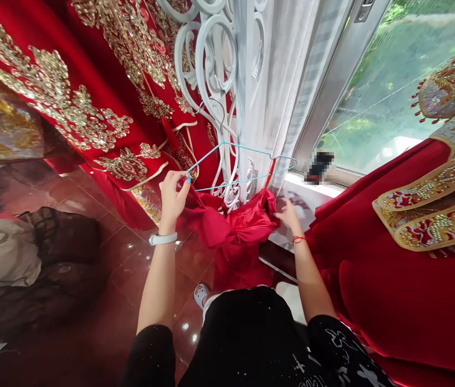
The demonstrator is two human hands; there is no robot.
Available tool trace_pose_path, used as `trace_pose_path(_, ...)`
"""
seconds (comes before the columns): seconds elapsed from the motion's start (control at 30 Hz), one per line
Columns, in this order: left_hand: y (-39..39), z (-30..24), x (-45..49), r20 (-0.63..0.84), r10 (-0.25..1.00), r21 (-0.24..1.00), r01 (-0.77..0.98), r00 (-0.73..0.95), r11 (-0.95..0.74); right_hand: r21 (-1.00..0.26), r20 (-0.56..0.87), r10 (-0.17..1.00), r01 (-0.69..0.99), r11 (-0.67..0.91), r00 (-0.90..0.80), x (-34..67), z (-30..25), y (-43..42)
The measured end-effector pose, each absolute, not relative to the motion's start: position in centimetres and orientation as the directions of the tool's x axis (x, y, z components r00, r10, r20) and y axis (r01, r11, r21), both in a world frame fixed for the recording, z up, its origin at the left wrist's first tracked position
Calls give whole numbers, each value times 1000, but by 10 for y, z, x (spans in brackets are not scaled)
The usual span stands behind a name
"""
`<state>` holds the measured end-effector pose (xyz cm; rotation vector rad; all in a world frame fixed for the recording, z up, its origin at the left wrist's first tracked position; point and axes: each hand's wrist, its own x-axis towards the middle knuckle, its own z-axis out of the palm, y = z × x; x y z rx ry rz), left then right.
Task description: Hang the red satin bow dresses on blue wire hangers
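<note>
My left hand (172,196) is pinched shut on the left end of a thin blue wire hanger (237,148), together with a fold of plain red satin cloth (247,220). The hanger's hook hangs on a white ornate metal screen (211,80). The red cloth droops in a bunch below the hanger. My right hand (290,215) touches the right side of that bunch, fingers curled into the fabric. A white band sits on my left wrist and a red string on my right.
Red garments with gold embroidery (90,97) hang at the left and lie at the right (433,215). A white curtain (276,80) and a window (392,80) are behind. A dark object (319,166) rests on the sill. The floor is glossy brown tile (90,279).
</note>
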<state>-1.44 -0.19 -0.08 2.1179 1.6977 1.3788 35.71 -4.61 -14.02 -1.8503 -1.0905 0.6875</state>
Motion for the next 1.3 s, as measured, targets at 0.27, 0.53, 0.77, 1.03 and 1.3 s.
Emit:
trace_pose_path(0.27, 11, -11, -12, 613, 788, 584, 702, -52, -408, -962, -82, 917, 209, -175, 391, 413, -126, -86)
trace_pose_path(0.53, 12, -13, -3, 639, 762, 601, 685, -103, -412, -905, 367, 779, 3, 424, 508, 400, -49, -66)
trace_pose_path(0.77, 14, -18, -1, 637, 762, 611, 675, -111, -413, -897, 439, 845, 92, 432, 306, 390, 9, -43)
trace_pose_path(1.03, 9, -22, 1, 649, 753, 602, 680, -111, -419, -805, 493, 869, 394, 443, 31, 369, 53, -31)
trace_pose_path(1.3, 2, -17, -3, 656, 743, 593, 699, -132, -399, -633, 638, 770, 567, 527, -3, 366, 44, -29)
